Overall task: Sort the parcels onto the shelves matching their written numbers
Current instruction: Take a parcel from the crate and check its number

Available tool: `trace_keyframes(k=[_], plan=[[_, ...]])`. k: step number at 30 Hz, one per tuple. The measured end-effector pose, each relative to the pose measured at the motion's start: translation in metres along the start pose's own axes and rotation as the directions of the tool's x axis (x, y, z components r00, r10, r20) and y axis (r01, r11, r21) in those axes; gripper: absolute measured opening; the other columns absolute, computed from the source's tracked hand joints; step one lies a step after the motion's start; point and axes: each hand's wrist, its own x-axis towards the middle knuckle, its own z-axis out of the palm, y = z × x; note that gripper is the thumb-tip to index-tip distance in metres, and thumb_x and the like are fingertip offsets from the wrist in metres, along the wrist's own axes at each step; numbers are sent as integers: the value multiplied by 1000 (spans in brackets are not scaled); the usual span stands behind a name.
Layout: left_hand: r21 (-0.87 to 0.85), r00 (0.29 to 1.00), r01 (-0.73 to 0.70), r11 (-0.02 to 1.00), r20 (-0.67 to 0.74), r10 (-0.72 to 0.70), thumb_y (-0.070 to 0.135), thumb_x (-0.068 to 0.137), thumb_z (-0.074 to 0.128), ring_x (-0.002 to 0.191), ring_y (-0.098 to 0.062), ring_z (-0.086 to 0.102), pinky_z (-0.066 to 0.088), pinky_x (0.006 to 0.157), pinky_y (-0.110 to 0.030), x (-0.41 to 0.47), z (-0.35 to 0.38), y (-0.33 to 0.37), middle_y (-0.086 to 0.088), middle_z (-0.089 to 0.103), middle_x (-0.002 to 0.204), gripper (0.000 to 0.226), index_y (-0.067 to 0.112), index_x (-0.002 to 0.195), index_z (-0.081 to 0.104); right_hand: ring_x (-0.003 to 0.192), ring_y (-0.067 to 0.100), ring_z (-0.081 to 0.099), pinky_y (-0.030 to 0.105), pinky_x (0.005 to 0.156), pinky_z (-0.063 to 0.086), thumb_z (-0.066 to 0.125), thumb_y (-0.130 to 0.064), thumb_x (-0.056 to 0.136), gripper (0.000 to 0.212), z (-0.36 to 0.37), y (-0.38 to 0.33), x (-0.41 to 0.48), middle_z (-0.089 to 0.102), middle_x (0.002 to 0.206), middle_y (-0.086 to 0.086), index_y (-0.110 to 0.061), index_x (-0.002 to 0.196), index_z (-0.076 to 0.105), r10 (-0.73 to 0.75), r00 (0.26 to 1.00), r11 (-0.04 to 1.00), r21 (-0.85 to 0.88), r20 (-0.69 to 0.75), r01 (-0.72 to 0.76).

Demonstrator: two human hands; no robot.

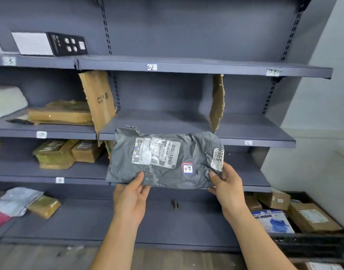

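Most of the room is on the middle grey metal shelf point(167, 117). The bay between the left torn brown cardboard divider point(98, 98) and the right torn cardboard divider point(217, 102) is wide open, and so is the bay to its right. Further left, flat tan parcels point(60, 114) clog things up. The crumpled grey plastic parcel point(163, 170) blocks the front of the shelf below. Low right, a black crate point(311, 242) of boxes crowds the floor.

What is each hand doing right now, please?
Left hand: holds the grey parcel at its lower edge.
Right hand: pinches the same parcel at its lower right corner.
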Motion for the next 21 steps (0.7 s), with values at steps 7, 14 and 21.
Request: trace_keyframes(k=[7, 14, 21], plan=[[-51, 978, -129, 990, -171, 118, -5, 90, 62, 111, -22, 67, 47, 100, -42, -5, -30, 16, -7, 71, 112, 30, 13, 112, 52, 89, 8, 71, 26, 67, 55, 53, 0, 100, 34, 39, 16, 20, 76, 101, -9, -25, 120, 62, 37, 984, 999, -33, 172, -32], [-90, 928, -241, 966, -312, 202, -8, 89, 62, 112, -26, 67, 48, 102, -45, -12, -43, 14, -10, 72, 112, 26, 13, 102, 53, 84, 9, 71, 21, 62, 54, 53, 2, 100, 34, 61, 33, 39, 76, 99, -2, -28, 113, 62, 89, 943, 996, -42, 322, -80], [-100, 871, -324, 941, -420, 256, -10, 88, 60, 111, -28, 68, 54, 93, -44, -18, -69, 29, -15, 69, 121, 37, 9, 120, 54, 81, 8, 70, 24, 61, 54, 54, 2, 99, 33, 101, 55, 42, 76, 97, -2, -23, 117, 63, 150, 893, 989, -57, 425, -139]])
